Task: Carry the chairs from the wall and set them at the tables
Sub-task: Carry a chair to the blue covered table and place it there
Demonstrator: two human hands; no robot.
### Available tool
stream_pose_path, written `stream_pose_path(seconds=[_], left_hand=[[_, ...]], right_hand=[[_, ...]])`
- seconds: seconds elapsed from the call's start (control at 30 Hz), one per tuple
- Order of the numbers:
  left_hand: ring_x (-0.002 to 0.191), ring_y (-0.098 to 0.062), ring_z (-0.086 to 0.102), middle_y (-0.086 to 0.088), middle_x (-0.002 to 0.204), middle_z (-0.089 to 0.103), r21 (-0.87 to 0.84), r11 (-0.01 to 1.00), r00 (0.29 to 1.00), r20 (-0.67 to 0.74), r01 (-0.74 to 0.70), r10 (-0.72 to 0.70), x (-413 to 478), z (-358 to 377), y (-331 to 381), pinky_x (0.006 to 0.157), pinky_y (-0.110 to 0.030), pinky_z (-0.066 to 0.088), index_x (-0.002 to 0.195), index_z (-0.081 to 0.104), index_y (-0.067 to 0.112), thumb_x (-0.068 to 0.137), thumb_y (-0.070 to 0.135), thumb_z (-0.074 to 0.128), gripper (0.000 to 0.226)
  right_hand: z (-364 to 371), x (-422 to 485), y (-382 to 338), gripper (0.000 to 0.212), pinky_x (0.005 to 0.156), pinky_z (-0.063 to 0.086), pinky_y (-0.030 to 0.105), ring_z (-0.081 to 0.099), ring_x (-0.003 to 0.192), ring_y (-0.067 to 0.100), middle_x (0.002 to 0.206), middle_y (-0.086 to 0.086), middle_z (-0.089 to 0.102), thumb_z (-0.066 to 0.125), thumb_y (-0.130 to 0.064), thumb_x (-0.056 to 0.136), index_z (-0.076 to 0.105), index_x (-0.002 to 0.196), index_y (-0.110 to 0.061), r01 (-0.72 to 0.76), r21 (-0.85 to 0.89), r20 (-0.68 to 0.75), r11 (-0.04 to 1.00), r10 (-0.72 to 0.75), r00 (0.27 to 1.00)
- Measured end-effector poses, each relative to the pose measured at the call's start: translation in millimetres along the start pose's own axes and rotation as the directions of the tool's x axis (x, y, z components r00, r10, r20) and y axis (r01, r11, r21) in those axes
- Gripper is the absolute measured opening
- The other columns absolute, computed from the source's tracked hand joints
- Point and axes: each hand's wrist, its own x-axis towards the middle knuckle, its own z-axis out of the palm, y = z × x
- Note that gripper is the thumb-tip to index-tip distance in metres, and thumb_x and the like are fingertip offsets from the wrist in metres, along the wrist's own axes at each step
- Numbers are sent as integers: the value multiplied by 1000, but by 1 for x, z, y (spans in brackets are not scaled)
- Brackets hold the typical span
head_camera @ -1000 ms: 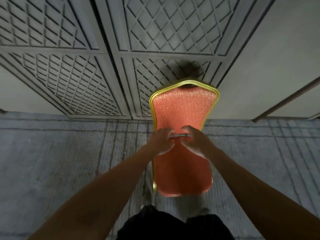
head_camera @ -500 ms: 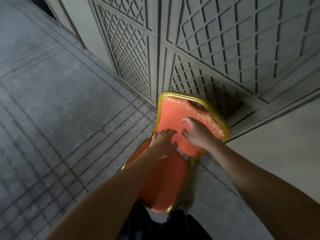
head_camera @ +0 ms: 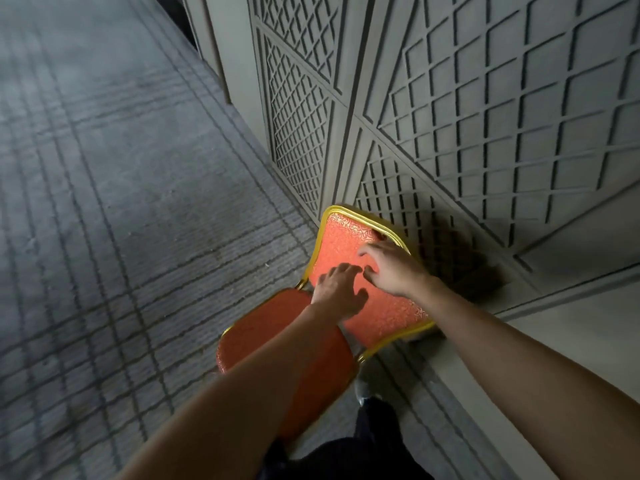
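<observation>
**Chair beside the wall, hands released**

Grey carpet (head_camera: 121,202) fills the left; latticed wall panels (head_camera: 485,116) rise on the right. The red, gold-framed chair (head_camera: 388,318) sits near, just beside the wall. The left hand (head_camera: 341,292) and right hand (head_camera: 389,268) are over its backrest, fingers spread, grasping nothing.

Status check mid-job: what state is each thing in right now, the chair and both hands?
chair: upright, its back toward the lattice wall; no table in view.
left hand: fingers spread, over the front of the backrest; no grip.
right hand: fingers stretched toward the backrest's top edge, not curled round it.
</observation>
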Motion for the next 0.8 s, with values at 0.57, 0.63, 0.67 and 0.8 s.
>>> stream_pose_path(seconds=[0.57, 0.63, 0.67, 0.8], left_hand=[[145, -38, 18, -6, 161, 8, -453, 744, 807, -86, 490, -584, 116, 87, 134, 113, -61, 27, 145, 29, 22, 80, 46, 59, 75], [143, -37, 21, -3, 158, 11, -555, 670, 761, -99, 492, -641, 127, 94, 140, 111, -60, 29, 137, 37, 21, 78, 53, 58, 70], [142, -36, 21, -3, 157, 13, -578, 648, 739, -110, 497, -665, 131, 95, 142, 112, -59, 28, 133, 42, 20, 77, 55, 58, 68], [142, -35, 18, -8, 151, 21, -548, 639, 682, -160, 540, -714, 141, 94, 138, 114, -58, 24, 125, 51, 13, 74, 49, 58, 63]], right_hand=[[-35, 77, 145, 72, 117, 24, 49, -1, 151, 25, 165, -8, -6, 64, 8, 82, 45, 141, -29, 597, -348, 372, 723, -478, 795], [-39, 90, 149, 69, 117, 27, 51, -1, 151, 27, 164, -9, -8, 67, 6, 81, 47, 138, -29, 635, -370, 413, 678, -492, 766], [-39, 97, 149, 64, 118, 27, 51, 0, 151, 28, 165, -7, -7, 66, 4, 83, 48, 135, -28, 657, -383, 423, 650, -509, 750], [-34, 113, 144, 57, 117, 28, 50, 10, 149, 29, 164, 2, 10, 66, 5, 81, 51, 130, -22, 749, -399, 436, 529, -609, 662]])
